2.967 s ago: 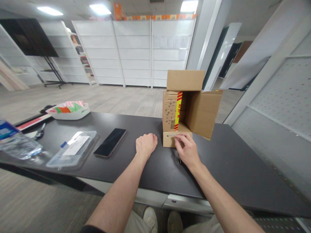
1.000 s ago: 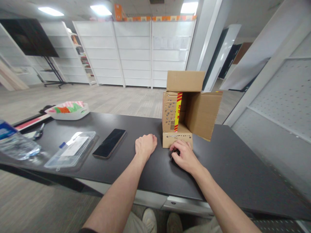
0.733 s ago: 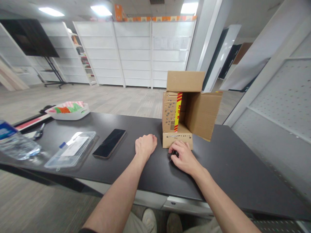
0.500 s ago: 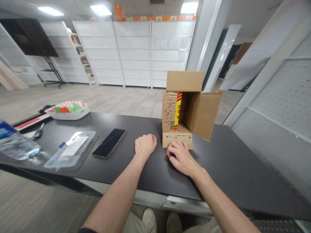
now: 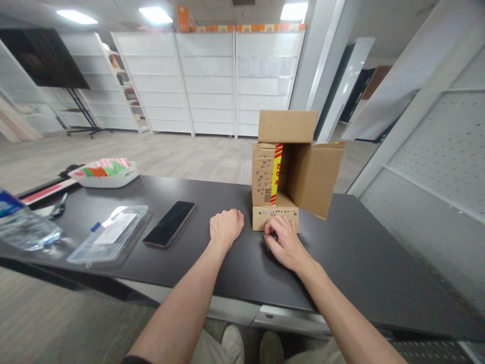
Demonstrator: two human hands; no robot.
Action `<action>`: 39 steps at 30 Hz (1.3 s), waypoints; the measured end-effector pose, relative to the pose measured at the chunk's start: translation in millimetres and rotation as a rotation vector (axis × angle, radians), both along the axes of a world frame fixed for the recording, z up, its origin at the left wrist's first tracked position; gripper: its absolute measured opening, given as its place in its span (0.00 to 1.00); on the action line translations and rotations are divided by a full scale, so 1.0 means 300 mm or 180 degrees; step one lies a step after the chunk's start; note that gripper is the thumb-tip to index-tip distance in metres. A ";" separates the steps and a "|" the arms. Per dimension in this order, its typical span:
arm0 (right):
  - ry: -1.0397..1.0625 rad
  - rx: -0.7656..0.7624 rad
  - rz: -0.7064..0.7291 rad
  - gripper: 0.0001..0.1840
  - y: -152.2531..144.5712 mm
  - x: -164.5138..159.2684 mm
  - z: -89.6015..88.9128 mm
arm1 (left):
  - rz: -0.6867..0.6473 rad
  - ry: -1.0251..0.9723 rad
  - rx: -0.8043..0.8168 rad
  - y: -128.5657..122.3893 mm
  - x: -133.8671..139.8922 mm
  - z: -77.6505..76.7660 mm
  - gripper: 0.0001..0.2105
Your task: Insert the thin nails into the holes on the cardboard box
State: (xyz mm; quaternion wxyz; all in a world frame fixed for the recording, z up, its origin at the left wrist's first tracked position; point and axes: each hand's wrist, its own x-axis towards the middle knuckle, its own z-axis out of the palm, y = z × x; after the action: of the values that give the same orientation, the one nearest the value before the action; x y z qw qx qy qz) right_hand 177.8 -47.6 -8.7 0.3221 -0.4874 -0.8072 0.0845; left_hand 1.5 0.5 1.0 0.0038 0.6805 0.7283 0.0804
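Observation:
A cardboard box (image 5: 262, 174) lies on its side on the dark table with its flaps open towards me. Its lower flap (image 5: 257, 220) bears a row of small holes, some filled with shiny metal bits; more round grey bits dot the left flap. My right hand (image 5: 285, 242) is in front of the lower flap, fingers and thumb curled together. Something tiny and dark shows by the thumb tip, too small to name. My left hand (image 5: 226, 227) rests on the table left of the box, closed in a fist; its inside is hidden.
A black phone (image 5: 169, 224) lies left of my left hand. Beyond it are a clear plastic case (image 5: 109, 235) with a paper label, a water bottle (image 5: 26, 227) on its side, and a white basket (image 5: 109, 179) holding coloured cloth. A perforated panel (image 5: 443, 162) stands at the right.
My right hand has shifted slightly right and its fingertips have drawn together, off the table beside the lower flap. My left hand stays as it was.

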 end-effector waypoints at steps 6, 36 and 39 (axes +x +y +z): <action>0.0843 0.0239 -0.0459 0.03 0.037 0.014 -0.035 | 0.0013 -0.0015 -0.0037 -0.001 0.000 0.001 0.23; 0.2448 0.0441 -0.1014 0.10 0.065 0.028 -0.043 | -0.0021 0.0009 0.0014 -0.002 0.000 0.004 0.23; 0.2370 0.0517 -0.1030 0.10 0.067 0.028 -0.043 | 0.0008 0.0004 -0.0038 -0.004 -0.001 0.006 0.23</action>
State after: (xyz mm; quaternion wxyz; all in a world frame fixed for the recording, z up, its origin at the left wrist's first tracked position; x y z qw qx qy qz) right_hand 186.3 -27.5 -21.7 0.6386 -0.5172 -0.5525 0.1394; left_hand 1.3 -0.6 2.7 0.0074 0.6796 0.7297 0.0756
